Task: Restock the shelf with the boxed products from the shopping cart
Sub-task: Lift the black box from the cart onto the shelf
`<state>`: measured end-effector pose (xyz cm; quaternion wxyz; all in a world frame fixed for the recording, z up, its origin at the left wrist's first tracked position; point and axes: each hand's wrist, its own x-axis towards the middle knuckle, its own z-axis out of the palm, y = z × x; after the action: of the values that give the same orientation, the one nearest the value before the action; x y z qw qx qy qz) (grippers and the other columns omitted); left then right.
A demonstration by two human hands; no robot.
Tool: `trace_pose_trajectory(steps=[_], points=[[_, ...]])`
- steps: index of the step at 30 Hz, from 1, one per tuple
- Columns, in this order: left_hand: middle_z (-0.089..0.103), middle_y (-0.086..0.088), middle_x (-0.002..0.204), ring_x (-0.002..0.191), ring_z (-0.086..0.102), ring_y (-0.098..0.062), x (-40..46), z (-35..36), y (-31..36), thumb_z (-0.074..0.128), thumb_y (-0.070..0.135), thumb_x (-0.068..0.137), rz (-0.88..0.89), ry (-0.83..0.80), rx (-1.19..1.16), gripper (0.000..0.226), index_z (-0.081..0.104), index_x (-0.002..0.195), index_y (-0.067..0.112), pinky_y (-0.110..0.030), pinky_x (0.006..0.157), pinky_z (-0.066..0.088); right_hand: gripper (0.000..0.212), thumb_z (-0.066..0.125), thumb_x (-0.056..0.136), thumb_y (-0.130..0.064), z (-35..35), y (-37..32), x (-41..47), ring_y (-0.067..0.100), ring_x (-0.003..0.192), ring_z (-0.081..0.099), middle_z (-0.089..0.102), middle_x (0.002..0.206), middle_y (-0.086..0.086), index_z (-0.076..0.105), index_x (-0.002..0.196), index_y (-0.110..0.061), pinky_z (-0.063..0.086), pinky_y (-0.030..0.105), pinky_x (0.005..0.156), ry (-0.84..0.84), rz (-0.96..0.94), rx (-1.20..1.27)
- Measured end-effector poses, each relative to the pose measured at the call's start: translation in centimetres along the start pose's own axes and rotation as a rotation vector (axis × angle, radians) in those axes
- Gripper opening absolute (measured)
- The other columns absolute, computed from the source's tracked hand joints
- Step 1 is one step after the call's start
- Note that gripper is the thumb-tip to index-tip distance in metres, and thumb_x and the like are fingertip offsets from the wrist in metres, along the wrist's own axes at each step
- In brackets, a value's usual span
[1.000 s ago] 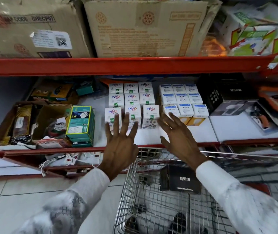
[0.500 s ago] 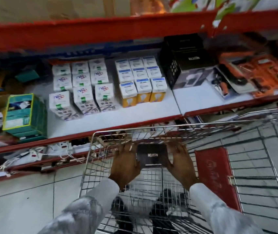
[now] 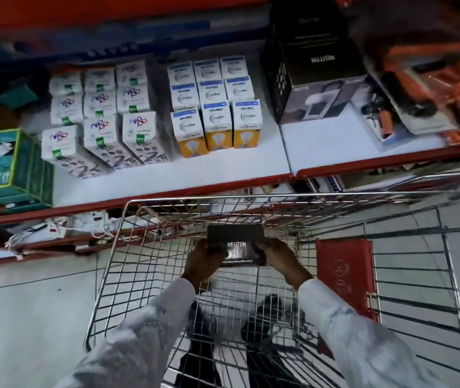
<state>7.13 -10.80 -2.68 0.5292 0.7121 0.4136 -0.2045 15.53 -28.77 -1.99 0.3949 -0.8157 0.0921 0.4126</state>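
- Black box (image 3: 236, 245) marked NEUTON sits inside the shopping cart (image 3: 251, 196), near its front wall.
- Left hand (image 3: 203, 261) clasps its left end.
- Right hand (image 3: 282, 260) clasps its right end.
- White shelf (image 3: 223, 169) lies beyond.

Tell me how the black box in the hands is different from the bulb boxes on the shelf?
The black box is dark and lies flat over the cart, gripped by the left hand and right hand. The bulb boxes are white and yellow, stand upright in rows and nobody touches them. Both have printed lettering.
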Motion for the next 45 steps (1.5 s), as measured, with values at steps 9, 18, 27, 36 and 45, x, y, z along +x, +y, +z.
trace_pose_trajectory(steps=[9, 18, 27, 36, 45], points=[[0.077, -0.007, 0.095, 0.073, 0.075, -0.024, -5.8, -4.8, 3.4, 0.074, 0.045, 0.082, 0.089, 0.072, 0.057, 0.031, 0.065, 0.102, 0.024, -0.045, 0.067, 0.064, 0.033, 0.062, 0.086, -0.047, -5.5, -2.4, -5.3, 0.019, 0.076, 0.071, 0.075, 0.085, 0.002, 0.072, 0.082, -0.016, 0.059, 0.044, 0.082, 0.066, -0.101, 0.000], [0.074, -0.004, 0.061, 0.050, 0.071, -0.028, -12.0, -8.5, 13.7, 0.075, 0.036, 0.083, 0.359, 0.116, 0.021, 0.022, 0.066, 0.083, 0.016, -0.048, 0.053, 0.061, 0.027, 0.065, 0.089, -0.041, -12.8, -9.2, -13.6, 0.009, 0.064, 0.069, 0.074, 0.071, -0.005, 0.073, 0.078, -0.018, 0.048, 0.008, 0.053, 0.244, -0.335, 0.030], [0.073, 0.004, 0.069, 0.054, 0.071, -0.022, -12.7, -6.8, 22.7, 0.075, 0.050, 0.074, 0.630, 0.204, -0.065, 0.030, 0.064, 0.088, 0.027, -0.053, 0.061, 0.062, 0.021, 0.070, 0.078, -0.042, -19.6, -14.5, -14.7, 0.022, 0.076, 0.073, 0.077, 0.078, 0.003, 0.075, 0.079, -0.022, 0.057, 0.044, 0.081, 0.491, -0.474, 0.118], [0.071, 0.000, 0.104, 0.092, 0.070, -0.021, -8.5, 0.1, 27.6, 0.070, 0.050, 0.071, 0.655, 0.057, -0.092, 0.045, 0.058, 0.110, 0.030, -0.051, 0.076, 0.062, 0.010, 0.067, 0.086, -0.025, -25.0, -15.9, -9.5, 0.020, 0.093, 0.069, 0.073, 0.090, 0.000, 0.070, 0.096, -0.023, 0.049, 0.028, 0.085, 0.606, -0.422, 0.105], [0.067, -0.001, 0.102, 0.085, 0.066, -0.015, -4.5, 3.5, 29.5, 0.068, 0.022, 0.089, 0.525, -0.011, -0.157, 0.024, 0.055, 0.109, 0.024, -0.048, 0.071, 0.064, 0.004, 0.068, 0.084, -0.028, -27.0, -16.6, -4.2, 0.021, 0.094, 0.068, 0.072, 0.087, 0.002, 0.068, 0.081, -0.027, 0.050, 0.030, 0.091, 0.515, -0.349, 0.059]])
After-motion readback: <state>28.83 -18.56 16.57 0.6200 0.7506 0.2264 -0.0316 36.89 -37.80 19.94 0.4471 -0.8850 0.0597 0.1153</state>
